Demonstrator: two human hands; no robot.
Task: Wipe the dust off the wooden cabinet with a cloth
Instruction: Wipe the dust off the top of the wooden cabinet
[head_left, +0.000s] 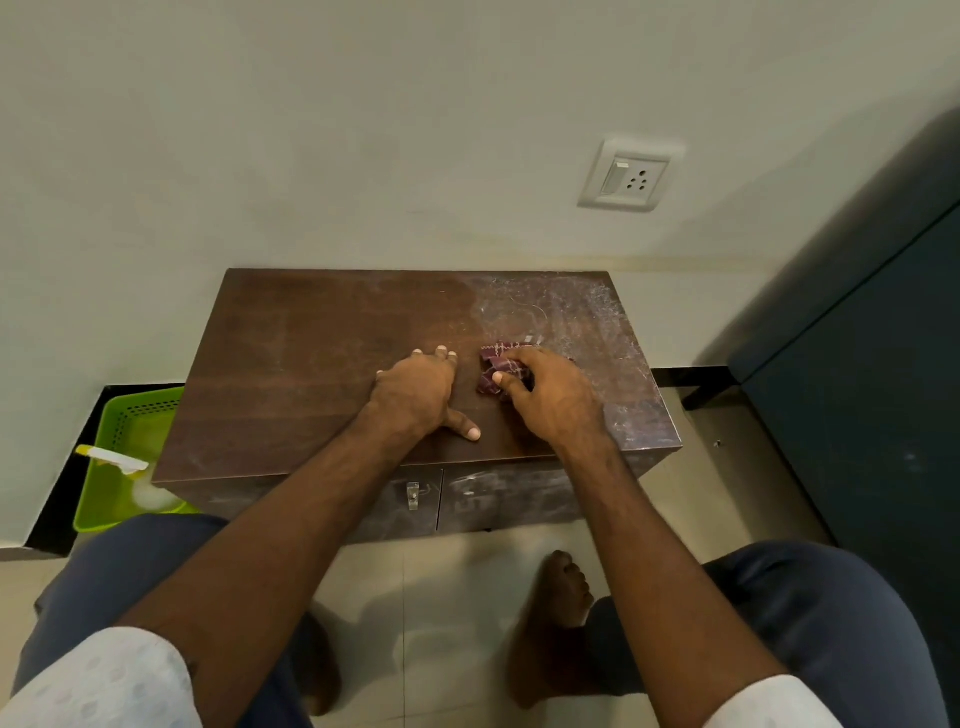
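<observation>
- Fingers (522, 357) of the right hand (556, 400) curl round a bunched maroon checked cloth (493, 366), thumb pinching it from the near side. My read: a bunched grip gives a firm pad to press with.
- Cloth sits on top of the wooden cabinet (291, 364), about mid-depth and just right of centre, at the edge of the grey dusty patch (566, 312).
- Left hand (421, 395) lies flat on the cabinet top just left of the cloth, fingers straight and slightly spread, thumb out toward the front edge. It holds nothing and is probably there to brace the body and steady the cabinet.
- Left half of the cabinet top looks dark and clean, while the right half and the right front door are streaked with dust. Judged roughly half done, with the next strokes needed to the right and rear.
- Small clear knob (413, 493) on the cabinet's front, doors closed, contents not visible.
- Green perforated basket (150, 402) stands on the floor at the cabinet's left end. It holds a white-and-yellow item (111, 460), and I can't tell what that is.
- Wall socket (631, 174) is above the cabinet's right end.
</observation>
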